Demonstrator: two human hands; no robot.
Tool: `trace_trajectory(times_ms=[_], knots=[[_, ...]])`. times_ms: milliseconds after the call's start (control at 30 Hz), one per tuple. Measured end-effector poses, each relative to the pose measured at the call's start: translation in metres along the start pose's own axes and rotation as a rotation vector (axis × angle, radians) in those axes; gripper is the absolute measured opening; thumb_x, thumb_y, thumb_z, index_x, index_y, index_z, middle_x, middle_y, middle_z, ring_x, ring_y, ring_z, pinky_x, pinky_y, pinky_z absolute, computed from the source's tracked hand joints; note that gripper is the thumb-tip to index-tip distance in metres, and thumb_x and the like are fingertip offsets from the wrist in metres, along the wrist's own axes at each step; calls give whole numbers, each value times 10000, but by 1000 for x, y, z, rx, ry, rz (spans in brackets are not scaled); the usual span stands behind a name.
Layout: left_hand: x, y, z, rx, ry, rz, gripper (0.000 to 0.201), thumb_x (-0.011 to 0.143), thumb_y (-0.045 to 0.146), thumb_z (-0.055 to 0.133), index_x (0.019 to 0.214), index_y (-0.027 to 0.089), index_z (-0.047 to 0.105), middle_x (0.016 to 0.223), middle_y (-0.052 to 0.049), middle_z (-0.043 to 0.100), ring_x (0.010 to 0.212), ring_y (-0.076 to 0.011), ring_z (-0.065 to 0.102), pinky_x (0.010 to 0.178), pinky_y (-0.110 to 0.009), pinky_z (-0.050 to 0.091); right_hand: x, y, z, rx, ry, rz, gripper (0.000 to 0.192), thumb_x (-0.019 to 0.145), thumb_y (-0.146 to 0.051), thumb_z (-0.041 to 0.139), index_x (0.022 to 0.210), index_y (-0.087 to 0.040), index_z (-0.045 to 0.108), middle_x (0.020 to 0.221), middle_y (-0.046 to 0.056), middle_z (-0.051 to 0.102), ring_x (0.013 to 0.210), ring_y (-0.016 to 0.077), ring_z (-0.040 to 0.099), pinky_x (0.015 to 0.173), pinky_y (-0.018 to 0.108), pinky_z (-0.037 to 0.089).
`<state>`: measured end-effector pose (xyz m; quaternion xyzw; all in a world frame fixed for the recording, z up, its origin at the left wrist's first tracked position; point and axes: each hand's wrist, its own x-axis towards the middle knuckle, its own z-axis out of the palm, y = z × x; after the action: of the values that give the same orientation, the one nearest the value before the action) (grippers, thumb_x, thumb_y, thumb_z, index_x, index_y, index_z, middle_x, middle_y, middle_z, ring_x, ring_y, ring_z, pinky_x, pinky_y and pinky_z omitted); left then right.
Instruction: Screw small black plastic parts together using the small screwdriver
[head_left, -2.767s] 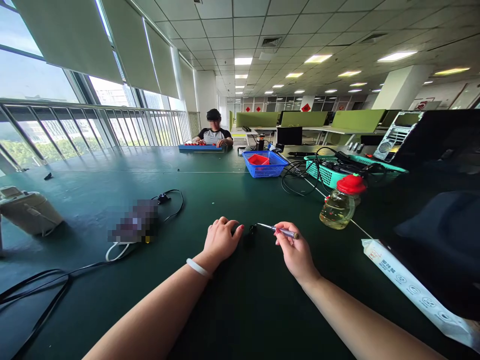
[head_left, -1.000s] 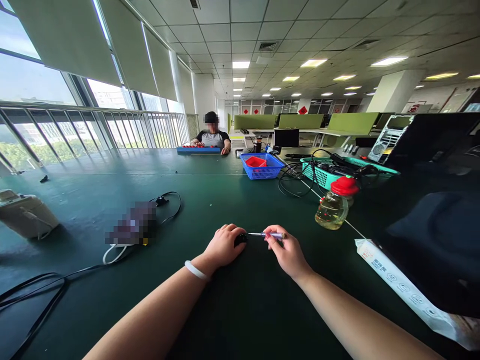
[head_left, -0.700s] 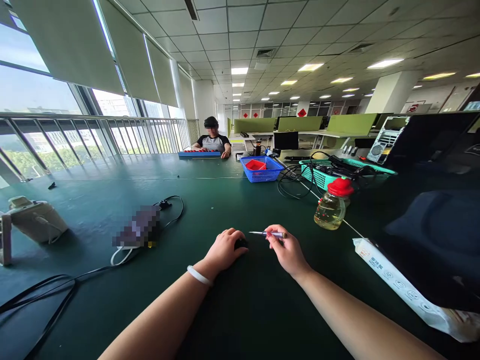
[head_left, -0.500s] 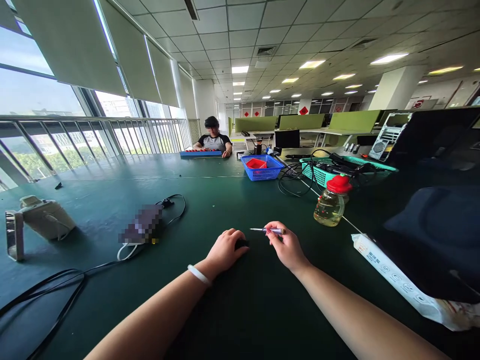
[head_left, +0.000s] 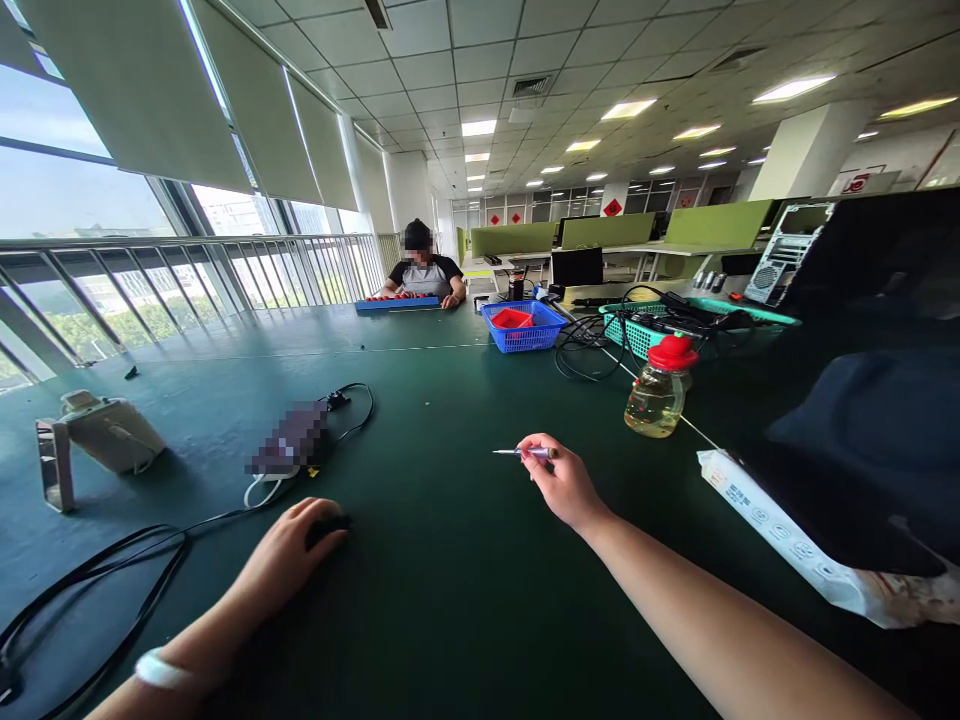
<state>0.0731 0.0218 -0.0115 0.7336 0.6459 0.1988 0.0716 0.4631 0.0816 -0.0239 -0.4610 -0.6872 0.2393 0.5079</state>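
Observation:
My right hand [head_left: 564, 488] pinches a small screwdriver [head_left: 507, 452] by its pale handle, the thin metal shaft pointing left above the dark green table [head_left: 450, 600]. My left hand [head_left: 279, 553] is low over the table at the left, curled around a small black object [head_left: 330, 527]. That object is mostly covered by the fingers, and its kind cannot be made out. A white bracelet [head_left: 161, 670] circles my left wrist. Beyond my left hand lies a blurred-out flat device [head_left: 289, 440] with a white cable.
A bottle with a red lid [head_left: 654, 405] and a white packet [head_left: 780, 530] stand to the right, beside a dark bag [head_left: 870, 440]. Farther back are a blue basket [head_left: 525, 340], a green basket of cables [head_left: 637, 335] and a seated person [head_left: 420, 272]. Black cables [head_left: 97, 560] lie left.
My left hand has moved left and toward me with the black object, away from my right hand. My right hand has shifted slightly left, still holding the screwdriver.

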Motion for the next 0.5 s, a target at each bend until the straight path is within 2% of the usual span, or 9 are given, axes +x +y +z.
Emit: trace_trajectory(times_ms=[100, 200, 300, 400, 500], knots=[[-4, -35, -18, 102, 43, -76, 430, 785, 568, 540, 1038, 241, 656, 1089, -79, 689, 944, -284, 666, 889, -442, 536, 0, -1, 0, -2, -24, 5, 210, 915, -412, 486, 890, -236, 599, 745, 15, 620, 624, 166, 582, 593, 284, 480], [-6, -53, -35, 220, 130, -27, 414, 786, 572, 507, 996, 255, 669, 1139, -88, 675, 1023, -330, 645, 945, -504, 502, 0, -2, 0, -8, -36, 9, 211, 915, -412, 486, 880, -236, 598, 736, 11, 610, 614, 160, 566, 592, 282, 467], [-8, -50, -52, 251, 242, -44, 414, 791, 609, 465, 969, 283, 650, 1146, -25, 661, 1085, -323, 615, 973, -513, 484, 0, -2, 0, 4, -32, 19, 215, 908, -413, 493, 875, -231, 603, 723, 9, 599, 605, 158, 564, 585, 279, 469], [-12, -36, -64, 160, 343, -264, 433, 787, 650, 459, 977, 295, 621, 1034, 34, 675, 1015, -284, 631, 885, -476, 531, 0, -3, 0, 27, -22, 19, 216, 901, -413, 501, 878, -227, 608, 731, 10, 603, 599, 155, 572, 571, 272, 477], [-18, -26, -69, 42, 370, -446, 441, 764, 652, 504, 997, 299, 627, 951, 26, 696, 928, -277, 661, 736, -411, 567, -1, -2, 1, 27, -27, 1, 216, 905, -410, 504, 884, -224, 611, 732, 9, 610, 596, 150, 574, 569, 263, 478]])
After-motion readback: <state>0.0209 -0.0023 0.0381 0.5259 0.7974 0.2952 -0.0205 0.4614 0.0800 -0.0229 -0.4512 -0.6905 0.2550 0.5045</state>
